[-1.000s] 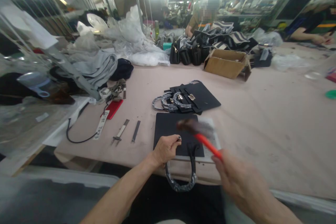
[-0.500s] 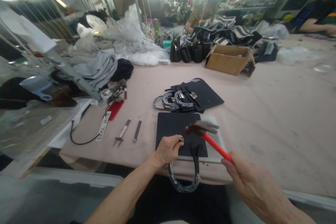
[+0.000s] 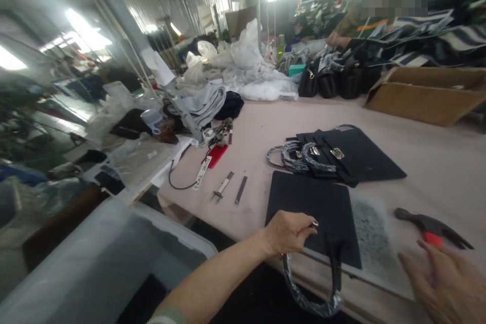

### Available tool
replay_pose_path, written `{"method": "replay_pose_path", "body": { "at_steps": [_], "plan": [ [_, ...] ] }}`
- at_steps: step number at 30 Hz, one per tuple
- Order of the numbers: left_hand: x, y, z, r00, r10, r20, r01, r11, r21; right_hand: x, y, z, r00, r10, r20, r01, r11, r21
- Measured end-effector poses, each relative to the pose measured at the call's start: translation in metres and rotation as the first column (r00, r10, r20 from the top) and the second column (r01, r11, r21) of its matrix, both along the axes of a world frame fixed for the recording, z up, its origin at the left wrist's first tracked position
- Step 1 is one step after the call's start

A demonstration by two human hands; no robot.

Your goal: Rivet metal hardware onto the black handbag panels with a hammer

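My left hand (image 3: pixel 287 232) is closed at the near edge of a flat black bag panel (image 3: pixel 313 207), pinching a small metal piece I cannot name. The panel's plastic-wrapped handle (image 3: pixel 311 286) hangs over the table's front edge just right of that hand. A hammer (image 3: pixel 433 226) with a dark head and red handle lies on the table at the right. My right hand (image 3: pixel 442 283) sits just below it, fingers spread, holding nothing. The panel rests partly on a grey speckled slab (image 3: pixel 370 230).
A stack of black bag panels (image 3: pixel 341 154) with wrapped handles lies behind. Two thin metal tools (image 3: pixel 231 187), a red phone (image 3: pixel 216 154) and a cable lie to the left. A cardboard box (image 3: pixel 425 93), small black bags (image 3: pixel 328 81) and plastic wrap stand at the back.
The hammer was swinging in my right hand over the panel; now it lies on the table and my right hand has let go. The view has swung left.
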State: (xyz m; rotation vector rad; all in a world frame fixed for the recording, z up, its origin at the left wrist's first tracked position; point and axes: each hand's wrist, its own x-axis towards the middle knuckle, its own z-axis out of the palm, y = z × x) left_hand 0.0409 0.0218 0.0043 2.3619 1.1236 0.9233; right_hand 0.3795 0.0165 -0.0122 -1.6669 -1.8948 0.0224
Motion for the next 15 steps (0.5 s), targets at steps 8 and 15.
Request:
{"method": "replay_pose_path", "body": {
  "at_steps": [8, 15],
  "plan": [
    [0.006, 0.004, 0.013, 0.782, 0.372, 0.500, -0.162, 0.896, -0.412, -0.140, -0.009, 0.015, 0.899, 0.354, 0.258, -0.368, 0.930, 0.006],
    [-0.075, 0.029, 0.038, 0.647, 0.750, 0.139, -0.614, 0.620, -0.488, -0.133, -0.012, 0.012, 0.913, 0.360, 0.192, -0.354, 0.933, -0.063]
  ]
}}
